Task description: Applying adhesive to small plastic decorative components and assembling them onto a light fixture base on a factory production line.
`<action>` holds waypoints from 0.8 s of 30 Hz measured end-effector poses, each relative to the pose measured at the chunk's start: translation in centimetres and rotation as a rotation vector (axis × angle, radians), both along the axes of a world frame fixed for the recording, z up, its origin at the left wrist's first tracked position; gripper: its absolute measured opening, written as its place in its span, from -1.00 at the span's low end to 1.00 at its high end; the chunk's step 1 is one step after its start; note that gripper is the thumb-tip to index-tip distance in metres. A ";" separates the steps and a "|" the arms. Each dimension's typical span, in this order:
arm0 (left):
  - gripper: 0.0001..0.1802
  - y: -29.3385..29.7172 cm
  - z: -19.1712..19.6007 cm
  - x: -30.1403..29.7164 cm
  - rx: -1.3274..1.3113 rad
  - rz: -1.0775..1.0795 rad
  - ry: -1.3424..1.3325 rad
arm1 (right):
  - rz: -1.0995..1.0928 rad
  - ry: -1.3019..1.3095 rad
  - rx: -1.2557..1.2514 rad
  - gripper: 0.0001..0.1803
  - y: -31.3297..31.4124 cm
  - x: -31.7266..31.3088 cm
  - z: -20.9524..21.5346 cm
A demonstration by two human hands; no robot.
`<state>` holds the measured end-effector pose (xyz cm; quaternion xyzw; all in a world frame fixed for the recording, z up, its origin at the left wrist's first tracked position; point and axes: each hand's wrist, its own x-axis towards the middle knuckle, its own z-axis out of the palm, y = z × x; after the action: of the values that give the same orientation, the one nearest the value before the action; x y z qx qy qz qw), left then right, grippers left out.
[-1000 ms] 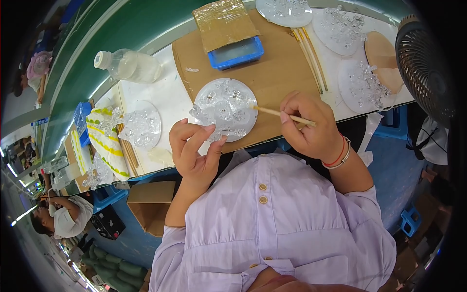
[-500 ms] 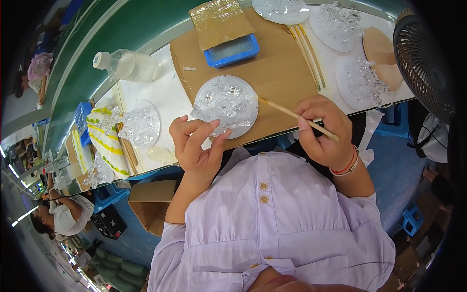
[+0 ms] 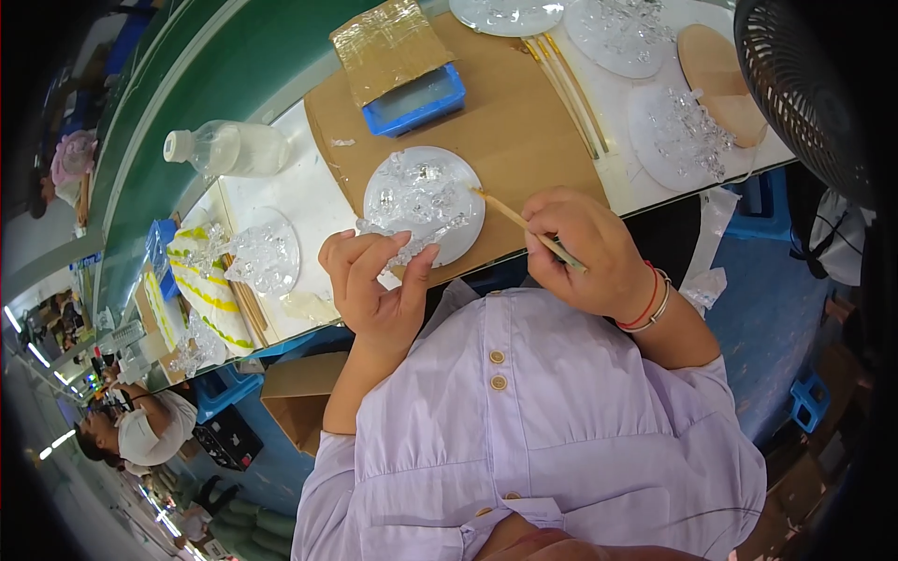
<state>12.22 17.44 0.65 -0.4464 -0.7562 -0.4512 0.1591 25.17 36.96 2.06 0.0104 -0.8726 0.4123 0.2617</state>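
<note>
A clear plastic bottle with a white cap (image 3: 234,149) lies far left. Nearer, the left hand's (image 3: 376,286) thumb and index finger stand slightly apart at clear, glassy pieces (image 3: 418,190) on a round whitish disc (image 3: 453,245), their grip unclear. Rightward, the right hand (image 3: 591,251) pinches a slim wooden brush (image 3: 506,211), tip at the disc's right edge.

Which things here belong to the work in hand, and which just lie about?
Seemingly in use: brush in right hand; white disc; clear pieces on it; cardboard beneath; perhaps blue tub.
Apparently just lying about: bottle; fan; blue stool.
</note>
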 end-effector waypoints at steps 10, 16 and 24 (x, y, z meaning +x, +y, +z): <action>-0.57 -0.2 -0.2 0.2 -0.018 0.013 -0.017 | -0.032 0.052 0.055 -0.73 -0.3 -0.2 -0.1; -0.57 -0.1 -0.2 0.1 -0.013 0.006 -0.017 | 0.003 -0.020 0.023 -0.75 -0.3 0.5 0.5; -0.62 -1.0 -0.4 0.0 0.025 -0.009 -0.048 | -0.022 0.006 0.075 -0.76 -0.6 0.0 0.4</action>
<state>12.21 16.39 0.21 -0.4367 -0.7522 -0.4718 0.1445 25.15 36.40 2.45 0.0117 -0.8868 0.3764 0.2680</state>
